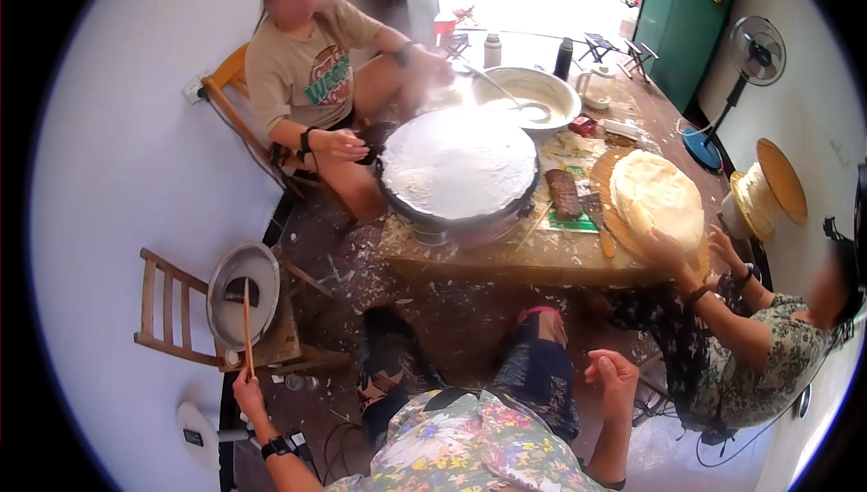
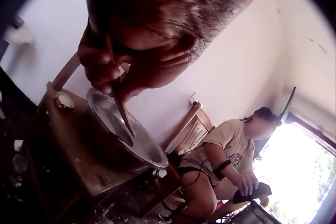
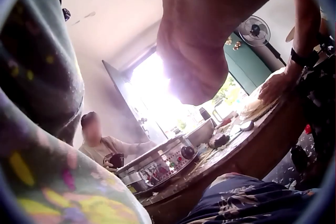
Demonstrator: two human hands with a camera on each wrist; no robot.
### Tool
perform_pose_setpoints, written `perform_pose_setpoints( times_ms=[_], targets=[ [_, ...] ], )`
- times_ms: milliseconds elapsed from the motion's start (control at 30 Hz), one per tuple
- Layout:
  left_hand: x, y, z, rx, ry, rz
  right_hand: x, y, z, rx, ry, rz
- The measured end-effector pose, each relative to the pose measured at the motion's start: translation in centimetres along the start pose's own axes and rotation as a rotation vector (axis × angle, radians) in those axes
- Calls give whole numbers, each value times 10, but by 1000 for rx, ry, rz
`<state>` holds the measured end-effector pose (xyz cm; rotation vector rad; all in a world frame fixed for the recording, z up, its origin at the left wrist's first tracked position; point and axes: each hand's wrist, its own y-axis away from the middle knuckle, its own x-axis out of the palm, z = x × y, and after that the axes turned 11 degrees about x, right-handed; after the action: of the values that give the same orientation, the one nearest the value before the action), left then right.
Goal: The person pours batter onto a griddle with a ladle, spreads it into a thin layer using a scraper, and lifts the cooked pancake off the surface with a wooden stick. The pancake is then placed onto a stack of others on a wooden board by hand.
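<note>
My left hand grips a thin wooden stick at the lower left; in the left wrist view the fingers curl round it. The stick reaches over a metal basin on a wooden chair, with a dark object inside. My right hand is raised beside my right knee, away from the table, with fingers loosely bent and nothing visible in it. On the table, a round griddle is covered with a white layer.
One person sits at the left of the griddle; another at the right touches a stack of flat sheets. A large bowl with a ladle, a dark block and a scraper lie on the table. Cables cross the floor.
</note>
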<state>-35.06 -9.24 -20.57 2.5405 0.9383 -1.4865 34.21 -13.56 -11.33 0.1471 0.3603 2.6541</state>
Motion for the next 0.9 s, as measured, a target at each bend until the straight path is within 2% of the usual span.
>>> perform_pose_setpoints(
  times_ms=[67,167,233,267,300,333,400,433,467,500,633,733,800,867,900],
  targets=[
    [-11,0,-36,-95,-197,47,4,1,2,-16,16,1],
    [-3,-21,-20,-138,-311,50,13,1,9,-21,56,13],
    [-5,-36,-31,-113,-406,138,16,1,15,-3,88,7],
    [-1,-46,-18,-48,-413,187,17,1,17,-6,110,-43],
    [3,-48,-13,-59,-350,106,19,0,19,0,140,-53],
    [7,-48,-16,-128,-427,47,23,0,18,15,179,-53],
    [2,-50,-43,-259,-394,58,30,-4,12,-28,223,-20],
    [13,-53,-32,-291,-332,39,29,-5,12,-53,237,-43],
    [10,-52,-48,-306,-295,62,28,-8,11,-41,242,-5],
    [19,-52,-44,-270,-272,10,31,-9,13,-35,244,18],
    [43,-54,-36,-309,-241,-33,42,-12,21,-44,238,72],
    [28,-52,-37,-368,-249,32,48,-12,24,-69,256,82],
    [21,-48,-36,-353,-256,-30,49,-13,25,-45,251,68],
    [25,-47,-29,-299,-279,15,50,-9,27,-17,230,43],
    [32,-48,-15,-206,-314,86,51,-9,27,-1,214,44]
  ],
)
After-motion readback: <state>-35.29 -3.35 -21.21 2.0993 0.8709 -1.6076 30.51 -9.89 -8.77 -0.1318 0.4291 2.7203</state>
